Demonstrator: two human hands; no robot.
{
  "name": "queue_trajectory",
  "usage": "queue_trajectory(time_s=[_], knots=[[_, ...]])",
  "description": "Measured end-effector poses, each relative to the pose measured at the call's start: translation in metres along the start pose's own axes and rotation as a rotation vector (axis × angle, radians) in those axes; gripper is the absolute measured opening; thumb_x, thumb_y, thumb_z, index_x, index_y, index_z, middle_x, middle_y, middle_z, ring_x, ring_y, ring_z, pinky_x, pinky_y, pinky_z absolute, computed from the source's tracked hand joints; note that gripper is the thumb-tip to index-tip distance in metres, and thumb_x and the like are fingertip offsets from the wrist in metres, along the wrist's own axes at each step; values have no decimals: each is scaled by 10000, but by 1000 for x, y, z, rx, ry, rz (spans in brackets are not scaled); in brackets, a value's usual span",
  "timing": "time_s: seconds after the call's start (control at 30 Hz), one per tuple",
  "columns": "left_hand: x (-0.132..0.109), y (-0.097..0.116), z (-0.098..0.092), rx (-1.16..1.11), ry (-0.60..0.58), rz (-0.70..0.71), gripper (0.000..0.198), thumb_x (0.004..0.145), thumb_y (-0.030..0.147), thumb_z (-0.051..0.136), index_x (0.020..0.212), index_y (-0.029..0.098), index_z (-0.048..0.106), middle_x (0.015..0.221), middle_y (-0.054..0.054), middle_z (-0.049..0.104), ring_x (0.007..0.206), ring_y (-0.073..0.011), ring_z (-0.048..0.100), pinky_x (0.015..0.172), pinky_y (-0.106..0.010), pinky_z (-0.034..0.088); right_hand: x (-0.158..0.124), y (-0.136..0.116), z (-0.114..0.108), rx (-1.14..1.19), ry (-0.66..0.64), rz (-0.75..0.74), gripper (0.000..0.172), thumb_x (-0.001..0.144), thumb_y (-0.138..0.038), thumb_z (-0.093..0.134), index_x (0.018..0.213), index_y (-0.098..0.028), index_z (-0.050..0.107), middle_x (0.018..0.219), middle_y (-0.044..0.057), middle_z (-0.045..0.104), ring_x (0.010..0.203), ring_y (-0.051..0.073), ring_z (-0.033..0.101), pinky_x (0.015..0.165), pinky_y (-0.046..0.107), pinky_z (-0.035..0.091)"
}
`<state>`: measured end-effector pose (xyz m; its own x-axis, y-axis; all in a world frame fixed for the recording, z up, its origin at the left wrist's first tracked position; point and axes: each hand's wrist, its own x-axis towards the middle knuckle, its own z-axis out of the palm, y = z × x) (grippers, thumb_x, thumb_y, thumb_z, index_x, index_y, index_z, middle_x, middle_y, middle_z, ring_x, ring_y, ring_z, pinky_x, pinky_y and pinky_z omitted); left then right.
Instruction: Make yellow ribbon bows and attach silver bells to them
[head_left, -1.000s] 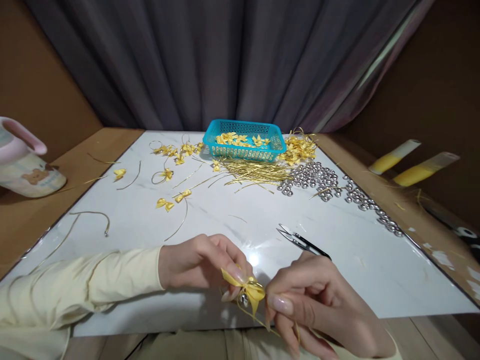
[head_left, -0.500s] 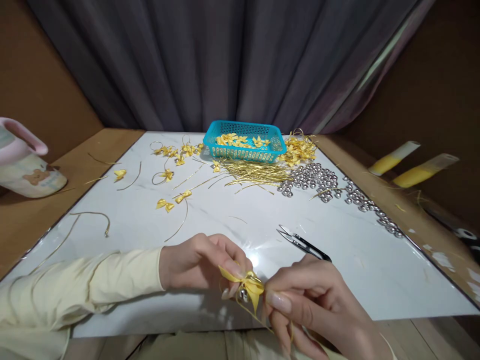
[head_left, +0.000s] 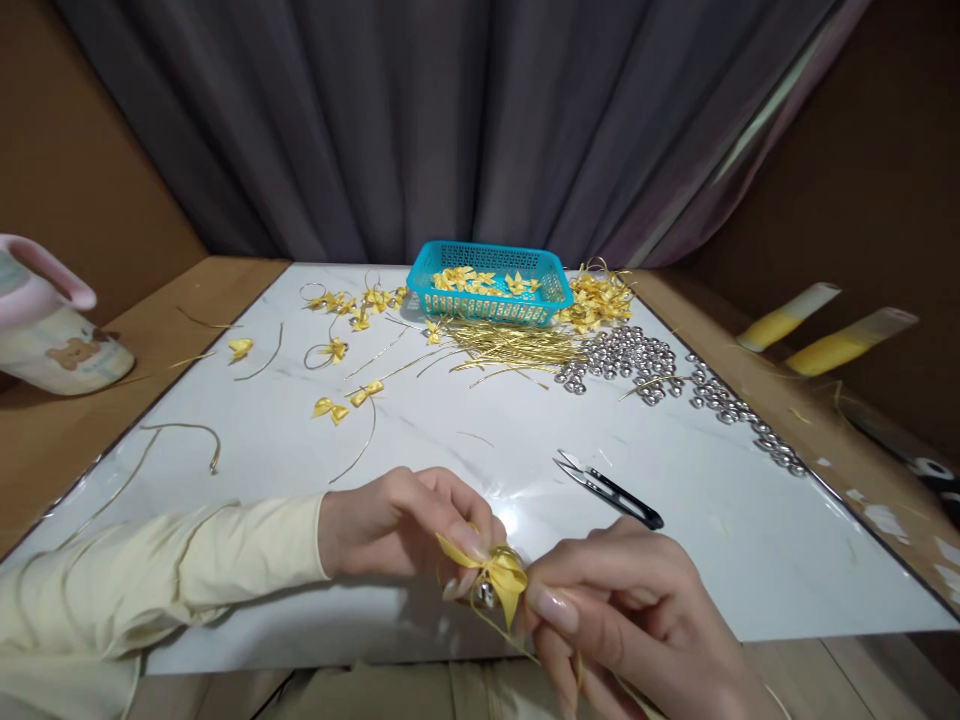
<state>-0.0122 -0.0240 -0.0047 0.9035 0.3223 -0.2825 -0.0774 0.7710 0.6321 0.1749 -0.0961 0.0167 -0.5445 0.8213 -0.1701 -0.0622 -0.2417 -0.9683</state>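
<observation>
Near the table's front edge, a yellow ribbon bow (head_left: pixel 504 574) is held between both hands. My left hand (head_left: pixel 420 525) pinches its left loop between thumb and fingers. My right hand (head_left: pixel 622 600) is closed at the bow's right side, thumb and forefinger pressed together. Just under the knot hangs a small silver bell (head_left: pixel 484 595). A thin gold cord (head_left: pixel 495 628) runs from the bell down toward my right fingers, which partly hide it. Black thread snips (head_left: pixel 609 490) lie on the table beyond my right hand.
A teal basket (head_left: pixel 491 311) with yellow bows stands at the back, a heap of bows (head_left: pixel 598 298) beside it. Gold cords (head_left: pixel 517 345) and silver bells (head_left: pixel 630 352) lie in front. Loose bows (head_left: pixel 330 409) are at left. A pink-handled cup (head_left: pixel 67 340) stands far left.
My right hand has shifted slightly left and down at the bow's right side. The bow has turned a little, and the snips show more fully. My left hand stays in place.
</observation>
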Motion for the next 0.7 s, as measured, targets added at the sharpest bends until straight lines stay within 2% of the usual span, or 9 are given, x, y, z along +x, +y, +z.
queue_trajectory(time_s=[0.2,0.43,0.57,0.7], knots=[[0,0,0,27,0,-3,61,542,196,640,517,156,680,497,-27,541,553,-152,457,541,-273,302,1,0,-4,0,-22,37,415,870,-427,527,730,-48,625,452,20,503,291,8,324,293,137,197],[1,4,4,61,31,-79,55,507,174,637,502,141,680,482,-31,552,538,-152,465,528,-272,322,3,-10,-2,45,-69,104,437,823,-476,572,677,-65,599,411,-20,438,278,-1,290,281,137,175],[0,6,5,95,35,-116,51,498,161,647,512,122,678,512,-49,575,585,-167,495,515,-264,339,2,-18,-7,92,-130,211,421,793,-464,609,610,-89,553,397,-40,419,261,-9,280,267,131,169],[0,6,6,137,31,-151,72,500,175,642,526,126,688,495,-42,566,612,-175,508,500,-249,332,3,-23,-12,160,-165,340,348,785,-399,623,633,-92,564,383,-55,422,235,-5,261,238,132,141]])
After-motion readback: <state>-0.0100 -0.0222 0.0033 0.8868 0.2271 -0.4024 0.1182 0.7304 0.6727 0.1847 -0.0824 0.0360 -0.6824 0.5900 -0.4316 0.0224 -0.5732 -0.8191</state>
